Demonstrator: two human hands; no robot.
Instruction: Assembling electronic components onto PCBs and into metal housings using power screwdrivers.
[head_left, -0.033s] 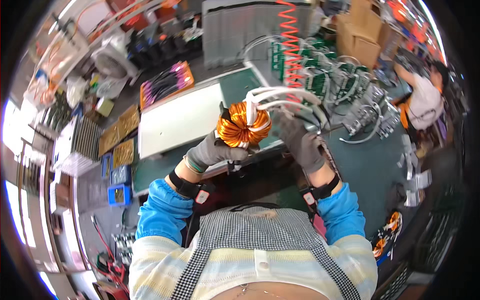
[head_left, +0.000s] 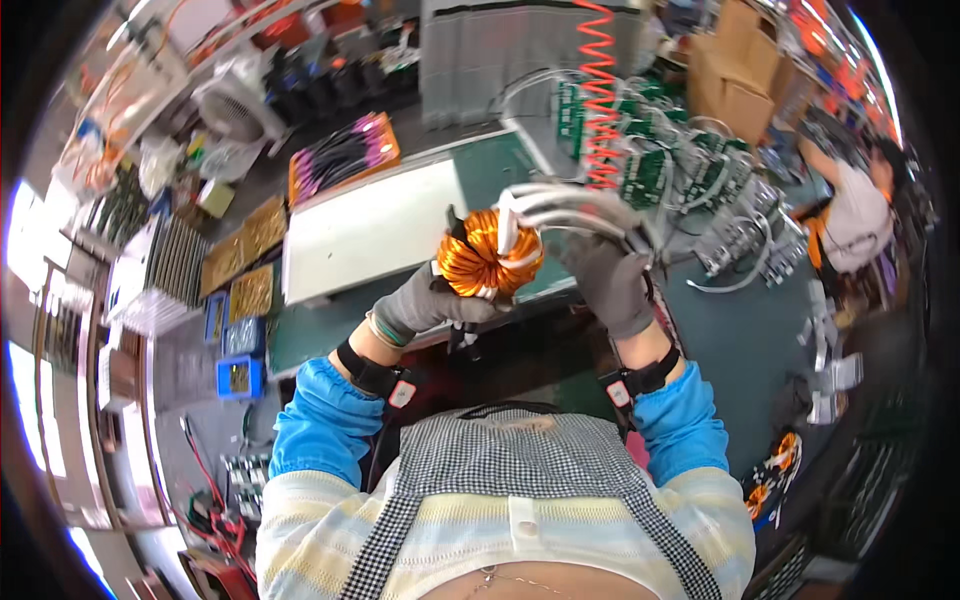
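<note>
My left hand [head_left: 415,305], in a grey glove, grips a ring-shaped coil [head_left: 488,262] wound with shiny copper wire, holding it from below left. A black piece sticks up at the coil's upper left. Thick white sleeved leads [head_left: 570,203] leave its top and arch over to the right, where their dark ends hang. Around these leads, near their ends, my right hand [head_left: 612,290] is closed, also in a grey glove. Its fingertips are partly hidden and a little blurred. Both hands are above the near edge of the green-topped bench [head_left: 500,172].
A white board [head_left: 375,230] lies on the bench behind the coil. Green circuit boards with white cables [head_left: 650,170] crowd the back right, beside a hanging red coiled hose [head_left: 598,95]. Blue bins [head_left: 239,379] stand at left. Another person [head_left: 850,215] works at far right.
The view has shifted slightly, so the background sits a little lower and farther right. My right hand has moved slightly at the leads, which have shifted with it. My left hand keeps the coil.
</note>
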